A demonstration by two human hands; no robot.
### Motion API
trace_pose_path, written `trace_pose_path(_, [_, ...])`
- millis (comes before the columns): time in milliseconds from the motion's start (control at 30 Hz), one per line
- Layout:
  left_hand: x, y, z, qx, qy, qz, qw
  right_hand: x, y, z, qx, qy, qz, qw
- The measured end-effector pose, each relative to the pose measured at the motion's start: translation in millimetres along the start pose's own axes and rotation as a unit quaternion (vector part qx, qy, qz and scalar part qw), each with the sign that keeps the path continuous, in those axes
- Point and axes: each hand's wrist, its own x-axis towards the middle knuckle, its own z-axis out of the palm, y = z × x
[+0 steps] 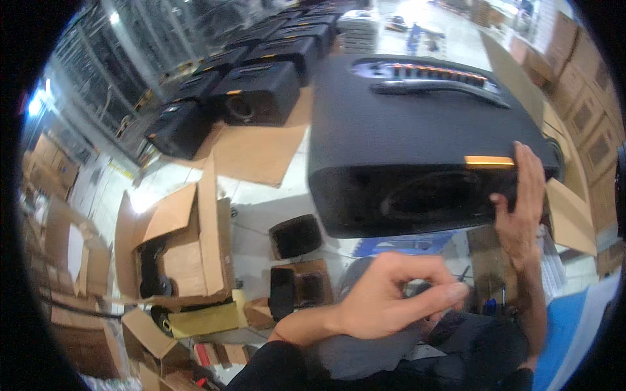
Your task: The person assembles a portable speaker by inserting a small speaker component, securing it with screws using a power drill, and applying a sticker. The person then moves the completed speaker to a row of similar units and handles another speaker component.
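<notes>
A big black speaker cabinet (417, 130) fills the middle of the view, raised and tilted, with a handle and a strip of controls on top and a small orange label near its right corner. My right hand (518, 208) grips its lower right corner, fingers spread up the side. My left hand (398, 296) hovers below the cabinet, thumb and fingers pinched together; whether anything small sits between them I cannot tell. Under it lies dark cloth or foam.
An open cardboard box (176, 254) with a dark part inside stands at the left. Rows of black speaker cabinets (254, 91) sit on flat cardboard at the back. Stacked cartons (587, 117) line the right. Small black foam blocks (297, 238) lie on the floor.
</notes>
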Motion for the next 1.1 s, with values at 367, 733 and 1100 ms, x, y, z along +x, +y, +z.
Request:
trace_pose_path(367, [12,22,3,0.312,0.113,0.093,0.939,7,-3,-7,0.023,0.021,-0.012,0.999])
trace_pose_path(733, [122,51,-43,0.744,0.167,0.110,0.637,5,-4,-15,0.055,0.002,-0.010,0.998])
trace_pose_path(1100, [110,50,-37,0.766,0.200,0.034,0.609,8,-7,-18,0.057,0.010,-0.019,0.998])
